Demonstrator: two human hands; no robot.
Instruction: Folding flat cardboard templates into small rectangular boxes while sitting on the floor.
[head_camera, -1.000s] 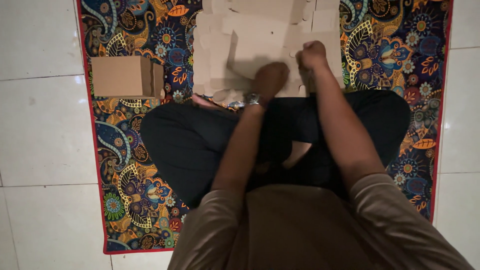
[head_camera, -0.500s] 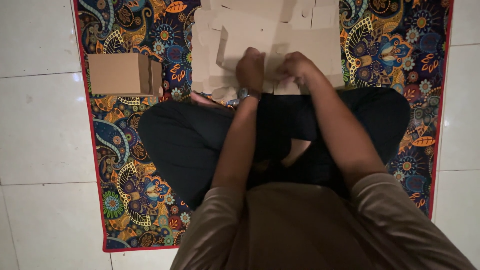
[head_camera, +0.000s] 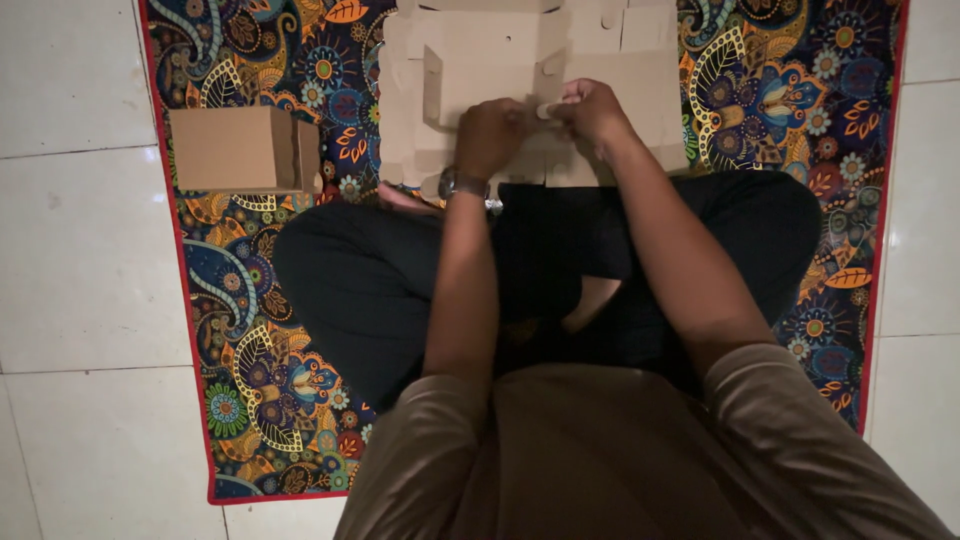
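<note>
**Folding starts: both hands close on the same cardboard flap**

Gripping the flat cardboard blank (head_camera: 560, 75), the person now has both hands together at its near edge, where a second ago they sat apart on the sheet. The left hand (head_camera: 492, 135) is curled shut over a raised panel; the right hand (head_camera: 592, 108) pinches a small flap, fingertips (head_camera: 548, 110) almost touching the left hand's. This reads as a shift from positioning to folding. Just behind the fingers lie more flat blanks. Well off to the left of the fingers stands a finished cardboard box (head_camera: 240, 150) on the patterned rug (head_camera: 790, 90).
</note>
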